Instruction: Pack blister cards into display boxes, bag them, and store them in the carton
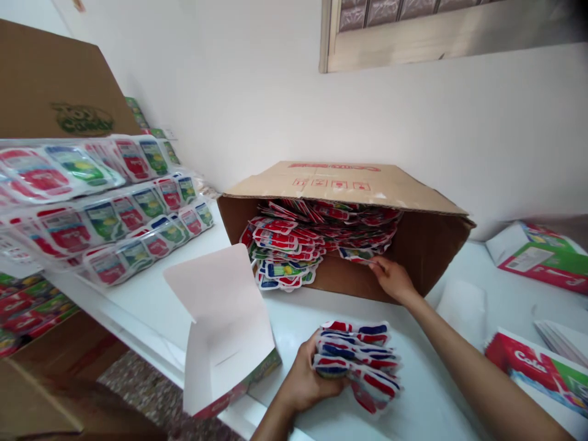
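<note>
Clasps a packet bundle in the left grip, in front of the large carton. Pinches one packet with the right grip at the carton's mouth. On the table: an open box near-left of the carton, a Coka box near-right.

White table carried a big brown carton toward the wall, mouth facing the wearer; open white-lined box at the front edge; bagged sachets stacked left; green-red box and "Coka" box on the right.
</note>
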Action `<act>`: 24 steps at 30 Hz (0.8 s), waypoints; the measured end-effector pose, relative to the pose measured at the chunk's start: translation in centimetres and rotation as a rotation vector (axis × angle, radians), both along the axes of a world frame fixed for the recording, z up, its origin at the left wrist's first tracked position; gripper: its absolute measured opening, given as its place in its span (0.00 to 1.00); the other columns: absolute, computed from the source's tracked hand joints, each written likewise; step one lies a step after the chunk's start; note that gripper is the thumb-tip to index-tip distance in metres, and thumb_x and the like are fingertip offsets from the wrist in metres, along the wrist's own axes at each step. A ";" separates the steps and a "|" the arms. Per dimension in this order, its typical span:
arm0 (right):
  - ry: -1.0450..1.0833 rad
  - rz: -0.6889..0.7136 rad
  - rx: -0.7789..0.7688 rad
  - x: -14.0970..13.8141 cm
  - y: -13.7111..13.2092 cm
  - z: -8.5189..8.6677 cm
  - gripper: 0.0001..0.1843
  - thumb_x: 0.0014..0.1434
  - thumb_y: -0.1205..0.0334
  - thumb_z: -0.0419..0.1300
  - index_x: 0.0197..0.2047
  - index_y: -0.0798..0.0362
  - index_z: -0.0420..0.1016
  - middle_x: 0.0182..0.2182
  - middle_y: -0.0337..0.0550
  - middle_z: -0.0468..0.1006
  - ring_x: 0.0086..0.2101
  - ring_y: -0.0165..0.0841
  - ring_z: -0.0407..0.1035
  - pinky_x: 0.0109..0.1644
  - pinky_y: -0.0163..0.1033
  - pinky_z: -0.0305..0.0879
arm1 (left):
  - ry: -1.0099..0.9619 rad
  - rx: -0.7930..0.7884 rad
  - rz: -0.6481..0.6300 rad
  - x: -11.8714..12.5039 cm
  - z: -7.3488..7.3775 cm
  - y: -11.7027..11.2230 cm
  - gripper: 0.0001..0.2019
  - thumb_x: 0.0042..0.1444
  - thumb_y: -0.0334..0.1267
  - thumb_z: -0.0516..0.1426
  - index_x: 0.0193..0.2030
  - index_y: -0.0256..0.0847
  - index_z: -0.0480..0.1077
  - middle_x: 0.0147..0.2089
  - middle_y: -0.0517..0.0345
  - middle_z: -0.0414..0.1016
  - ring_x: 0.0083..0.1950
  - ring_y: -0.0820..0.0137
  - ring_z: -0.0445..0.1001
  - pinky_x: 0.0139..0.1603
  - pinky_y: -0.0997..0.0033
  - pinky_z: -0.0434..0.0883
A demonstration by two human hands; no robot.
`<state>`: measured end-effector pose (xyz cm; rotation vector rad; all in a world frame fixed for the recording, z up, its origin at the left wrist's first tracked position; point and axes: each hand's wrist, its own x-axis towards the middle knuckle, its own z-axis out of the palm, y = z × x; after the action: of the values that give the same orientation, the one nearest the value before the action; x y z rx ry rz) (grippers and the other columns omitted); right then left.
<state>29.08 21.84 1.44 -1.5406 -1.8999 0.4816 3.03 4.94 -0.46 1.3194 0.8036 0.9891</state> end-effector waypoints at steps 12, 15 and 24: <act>0.241 0.519 -0.472 0.3 -10.7 0.0 0.30 0.65 0.40 0.45 0.47 0.54 0.78 0.38 0.45 0.81 0.39 0.39 0.74 0.45 0.41 0.69 | 0.058 0.045 0.034 0.3 0.3 -0.2 0.35 0.44 0.36 0.67 0.60 0.39 0.62 0.50 0.49 0.75 0.50 0.57 0.74 0.53 0.61 0.71; -0.152 0.264 -0.203 0.4 -6.5 0.3 0.27 0.68 0.46 0.43 0.43 0.52 0.79 0.37 0.44 0.81 0.39 0.39 0.74 0.45 0.41 0.68 | -0.006 0.017 0.091 0.6 0.1 -0.4 0.51 0.43 0.35 0.68 0.70 0.45 0.43 0.53 0.50 0.73 0.50 0.61 0.74 0.52 0.63 0.71; -0.386 -0.053 0.140 -1.5 7.0 1.0 0.16 0.60 0.71 0.51 0.44 0.54 0.79 0.47 0.57 0.76 0.55 0.47 0.59 0.61 0.54 0.46 | -0.008 0.046 -0.012 0.6 1.8 -0.5 0.27 0.47 0.30 0.63 0.56 0.43 0.65 0.52 0.55 0.76 0.51 0.59 0.74 0.53 0.65 0.71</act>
<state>27.61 28.80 2.45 -1.6747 -2.1175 0.0229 3.64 4.47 1.30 1.3569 0.7699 1.0079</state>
